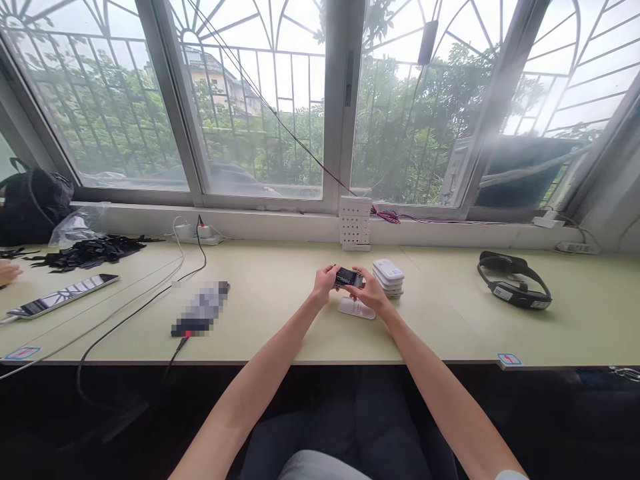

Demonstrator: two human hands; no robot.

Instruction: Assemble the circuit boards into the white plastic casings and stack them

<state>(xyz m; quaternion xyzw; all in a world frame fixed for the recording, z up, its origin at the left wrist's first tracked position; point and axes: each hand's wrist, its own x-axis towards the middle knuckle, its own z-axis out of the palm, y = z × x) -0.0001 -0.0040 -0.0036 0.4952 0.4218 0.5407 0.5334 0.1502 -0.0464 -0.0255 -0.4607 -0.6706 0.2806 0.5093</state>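
Observation:
Just above the table, both hands grip a small open electronic device (349,277) by its ends. A black battery with white print, "3000" among it, shows on its upper face. My left hand (326,279) has its fingers closed round the left end. At the right end, my right hand (371,289) holds it between thumb and fingers. A white rounded cover (357,309) lies on the table below the hands, partly hidden by the right one. Close behind the right hand stands a stack of several flat white devices (389,276).
A black headset (517,283) lies at the right. On the left are a cabled, blurred-out phone-like object (201,309), a tablet (64,295), black strips (95,252) and another person's hand (9,272). A white perforated block (355,223) leans at the sill. Cables cross the table's left side.

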